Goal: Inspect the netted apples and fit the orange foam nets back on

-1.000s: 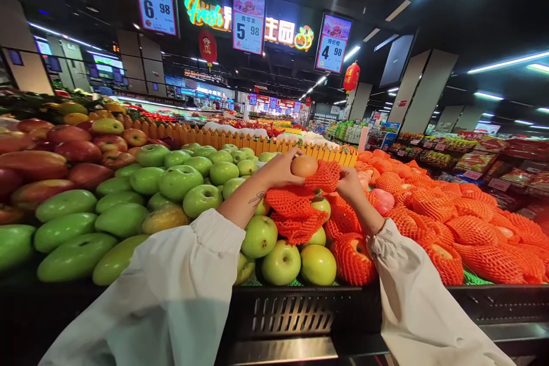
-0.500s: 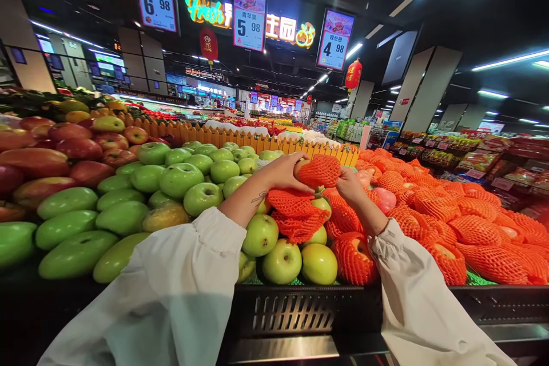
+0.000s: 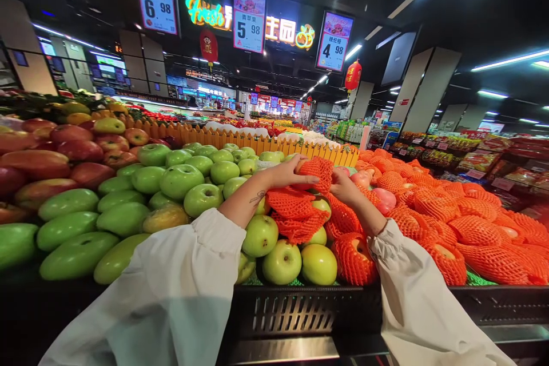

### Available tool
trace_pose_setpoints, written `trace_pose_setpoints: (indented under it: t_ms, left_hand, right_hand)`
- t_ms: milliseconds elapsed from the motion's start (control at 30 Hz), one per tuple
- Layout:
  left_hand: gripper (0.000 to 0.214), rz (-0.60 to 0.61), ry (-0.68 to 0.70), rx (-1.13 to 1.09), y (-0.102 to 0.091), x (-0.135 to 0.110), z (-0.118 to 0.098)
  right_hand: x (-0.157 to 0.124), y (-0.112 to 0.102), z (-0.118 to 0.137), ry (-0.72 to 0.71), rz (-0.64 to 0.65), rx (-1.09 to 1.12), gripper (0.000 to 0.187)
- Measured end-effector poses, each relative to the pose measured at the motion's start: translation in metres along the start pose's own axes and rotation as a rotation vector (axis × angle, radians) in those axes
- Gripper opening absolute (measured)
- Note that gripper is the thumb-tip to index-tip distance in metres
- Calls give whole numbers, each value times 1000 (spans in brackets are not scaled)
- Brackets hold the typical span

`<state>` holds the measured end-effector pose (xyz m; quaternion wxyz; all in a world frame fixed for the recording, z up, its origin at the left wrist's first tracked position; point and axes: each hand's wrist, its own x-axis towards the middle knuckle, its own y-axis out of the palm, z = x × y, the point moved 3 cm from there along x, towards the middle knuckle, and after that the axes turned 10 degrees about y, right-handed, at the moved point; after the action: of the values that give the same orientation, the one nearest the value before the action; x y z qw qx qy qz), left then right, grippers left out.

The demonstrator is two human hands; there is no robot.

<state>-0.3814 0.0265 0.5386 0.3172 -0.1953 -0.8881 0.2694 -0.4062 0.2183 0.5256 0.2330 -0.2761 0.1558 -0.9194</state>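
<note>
- Fruit in an orange foam net point(image 3: 316, 170) is sitting between both hands, above the display where the green apples meet the netted fruit.
- The left hand point(image 3: 286, 172) is cupping its left side, fingers curled round it; the right hand point(image 3: 343, 184) is pinching the net's right edge, fingers narrow.
- Both hands are touching it, and its long axis is running roughly left to right.
- The black crate point(image 3: 300, 311) below is holding green apples point(image 3: 180, 180) on the left and netted fruit point(image 3: 446, 223) on the right.

Both hands' fingers point(image 3: 286, 172) grip a netted fruit point(image 3: 316, 171) (orange mesh) above green apples point(image 3: 201, 174).
</note>
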Motion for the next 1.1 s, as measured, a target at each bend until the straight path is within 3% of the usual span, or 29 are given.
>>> trace_pose_setpoints:
  t_ms: [233, 333, 433, 533, 667, 800, 933, 1100]
  left_hand:
    - [73, -240, -85, 142, -7, 1, 0]
    - [61, -460, -40, 140, -16, 2, 2]
    - [64, -613, 93, 114, -23, 1, 0]
    - [72, -603, 290, 150, -22, 0, -8]
    - [77, -422, 439, 259, -13, 1, -16]
    - [82, -375, 401, 283, -13, 1, -15]
    - [80, -382, 322, 299, -13, -1, -16]
    - [74, -393, 238, 282, -12, -2, -19]
  right_hand:
    - [-1, -11, -1, 32, -253, 168, 37]
    - [-4, -24, -3, 88, -414, 398, 36]
    - [-5, -33, -9, 155, -584, 634, 36]
    - [1, -25, -14, 241, -475, 693, 37]
    - [4, -7, -10, 164, -201, 582, 46]
    - [-3, -3, 0, 79, -86, 409, 57]
    - [-8, -2, 5, 107, -37, 291, 52]
    - [-14, -5, 14, 52, -134, 443, 48]
